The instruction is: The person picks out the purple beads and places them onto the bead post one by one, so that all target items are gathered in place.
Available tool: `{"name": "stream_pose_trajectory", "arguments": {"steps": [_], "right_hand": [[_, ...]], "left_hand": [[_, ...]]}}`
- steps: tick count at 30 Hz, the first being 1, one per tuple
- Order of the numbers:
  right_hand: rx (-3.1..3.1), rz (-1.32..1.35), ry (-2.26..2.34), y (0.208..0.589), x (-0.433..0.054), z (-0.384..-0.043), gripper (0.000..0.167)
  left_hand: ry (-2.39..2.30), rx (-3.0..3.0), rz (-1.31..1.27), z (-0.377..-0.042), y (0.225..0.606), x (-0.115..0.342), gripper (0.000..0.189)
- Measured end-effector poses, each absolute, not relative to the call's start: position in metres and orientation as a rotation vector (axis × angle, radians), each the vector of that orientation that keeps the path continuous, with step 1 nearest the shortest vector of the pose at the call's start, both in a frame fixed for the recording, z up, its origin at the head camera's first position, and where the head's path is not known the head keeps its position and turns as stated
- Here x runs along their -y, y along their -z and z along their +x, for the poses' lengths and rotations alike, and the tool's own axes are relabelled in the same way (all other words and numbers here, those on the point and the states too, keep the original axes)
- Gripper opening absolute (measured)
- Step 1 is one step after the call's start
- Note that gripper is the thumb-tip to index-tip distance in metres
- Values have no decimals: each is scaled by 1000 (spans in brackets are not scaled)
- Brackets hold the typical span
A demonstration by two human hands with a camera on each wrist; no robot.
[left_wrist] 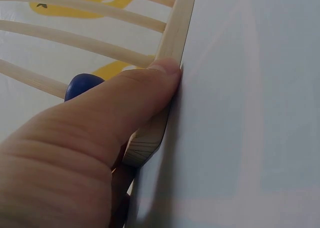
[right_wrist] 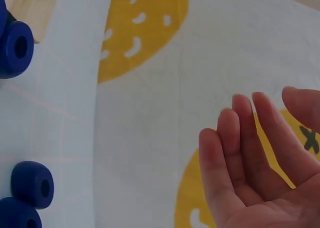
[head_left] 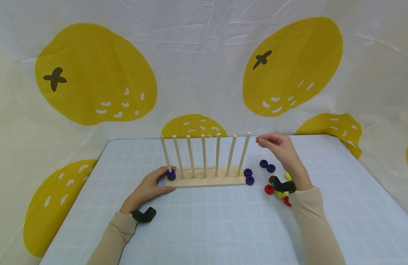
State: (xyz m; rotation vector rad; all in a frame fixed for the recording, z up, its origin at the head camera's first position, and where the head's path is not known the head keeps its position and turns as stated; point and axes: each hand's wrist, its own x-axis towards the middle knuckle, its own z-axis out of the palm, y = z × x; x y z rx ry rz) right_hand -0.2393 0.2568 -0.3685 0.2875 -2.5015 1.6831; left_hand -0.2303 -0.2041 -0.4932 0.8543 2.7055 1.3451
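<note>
A wooden peg rack (head_left: 207, 181) with several upright pegs stands in the middle of the table. At its left end, my left hand (head_left: 154, 186) grips the base, thumb along the front edge in the left wrist view (left_wrist: 95, 113). Dark blue beads (head_left: 171, 175) sit at the bottom of the leftmost peg, beside that hand; their exact number is hard to tell. My right hand (head_left: 279, 147) is raised just right of the rightmost peg's top (head_left: 248, 134). In the right wrist view its fingers (right_wrist: 232, 143) are loosely bent, with nothing between them and the thumb.
Two blue beads (head_left: 249, 180) lie against the rack's right end, and another two (head_left: 271, 168) lie farther back. Red beads (head_left: 269, 189) and yellow beads (head_left: 281, 194) are scattered below my right wrist, partly hidden by it. A patterned cloth (head_left: 197, 73) hangs behind the table.
</note>
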Motion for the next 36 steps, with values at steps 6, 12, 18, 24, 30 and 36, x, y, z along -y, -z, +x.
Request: {"name": "stream_pose_trajectory", "arguments": {"steps": [6, 12, 18, 24, 30, 36], "right_hand": [[2699, 298, -1682, 384, -256, -245, 35], [2845, 435, -1647, 398, -259, -250, 29], [2872, 564, -1668, 408, -259, -254, 26], [2976, 564, -1683, 418, -257, -257, 25], [3044, 572, -1705, 423, -257, -259, 29], [3080, 603, -1627, 429, -255, -262, 32]], "left_hand": [[-1339, -2712, 854, -231, 494, 204, 69], [-1334, -2713, 849, -231, 494, 204, 68], [-1329, -2714, 847, -230, 492, 203, 68], [-1335, -2713, 845, -230, 492, 203, 69], [-1349, -2701, 835, -230, 493, 203, 69], [-1345, -2706, 842, -231, 493, 203, 69]]}}
